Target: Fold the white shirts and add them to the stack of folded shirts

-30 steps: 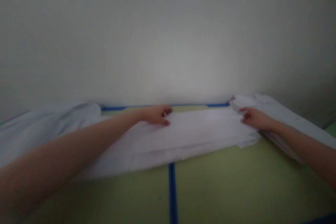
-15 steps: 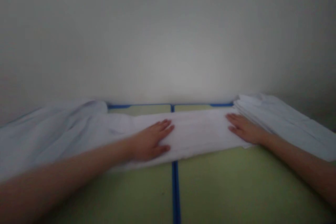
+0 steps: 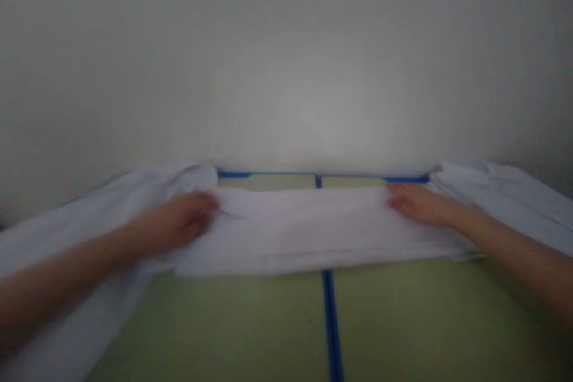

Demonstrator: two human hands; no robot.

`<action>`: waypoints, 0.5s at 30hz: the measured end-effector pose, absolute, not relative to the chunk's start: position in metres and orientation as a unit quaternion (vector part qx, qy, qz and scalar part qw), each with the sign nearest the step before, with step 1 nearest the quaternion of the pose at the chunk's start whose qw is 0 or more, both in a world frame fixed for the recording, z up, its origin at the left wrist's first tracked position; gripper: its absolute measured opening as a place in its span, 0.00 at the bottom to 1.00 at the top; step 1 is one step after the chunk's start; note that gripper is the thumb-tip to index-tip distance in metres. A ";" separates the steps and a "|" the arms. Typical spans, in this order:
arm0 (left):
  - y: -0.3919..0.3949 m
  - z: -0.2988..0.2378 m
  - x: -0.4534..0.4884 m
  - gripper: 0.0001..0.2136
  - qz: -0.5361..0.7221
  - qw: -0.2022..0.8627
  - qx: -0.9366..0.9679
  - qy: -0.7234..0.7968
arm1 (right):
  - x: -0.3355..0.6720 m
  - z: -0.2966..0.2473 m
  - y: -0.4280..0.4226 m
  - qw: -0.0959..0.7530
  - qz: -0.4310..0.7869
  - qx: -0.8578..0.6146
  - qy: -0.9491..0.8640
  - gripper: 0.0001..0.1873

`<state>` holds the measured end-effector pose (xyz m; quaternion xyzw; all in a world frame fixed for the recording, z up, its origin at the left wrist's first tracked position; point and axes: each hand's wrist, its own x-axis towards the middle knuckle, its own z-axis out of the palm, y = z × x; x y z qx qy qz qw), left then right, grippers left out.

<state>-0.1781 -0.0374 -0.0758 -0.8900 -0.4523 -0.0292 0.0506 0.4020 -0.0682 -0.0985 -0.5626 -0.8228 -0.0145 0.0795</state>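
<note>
Folded cloth lies crosswise (left to right)

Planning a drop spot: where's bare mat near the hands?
Free: green mat on the near side of the folded white sheet, both sides of the blue strip; thin sliver between sheet and wall. Crowded: left hand by the loose cloth, right hand by the folded stack.

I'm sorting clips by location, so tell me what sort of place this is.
Probably a plain indoor room with a matted floor: green mats edged with blue strips meet a bare pale wall, and white sheets lie folded and heaped along it.
</note>
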 end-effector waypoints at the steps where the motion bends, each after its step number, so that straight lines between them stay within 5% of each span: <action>1: -0.029 -0.071 -0.178 0.19 -0.037 0.056 -0.891 -0.449 | 0.382 -0.096 -0.058 0.088 -0.012 -0.543 -0.835 0.31; 5: 0.009 -0.064 -0.160 0.26 -0.057 0.073 -0.911 -0.403 | 0.301 -0.094 -0.027 0.111 0.000 -0.475 -0.873 0.27; 15: 0.061 -0.060 -0.149 0.11 -0.009 0.065 -0.898 -0.436 | 0.236 -0.110 -0.012 0.114 0.005 -0.450 -0.886 0.15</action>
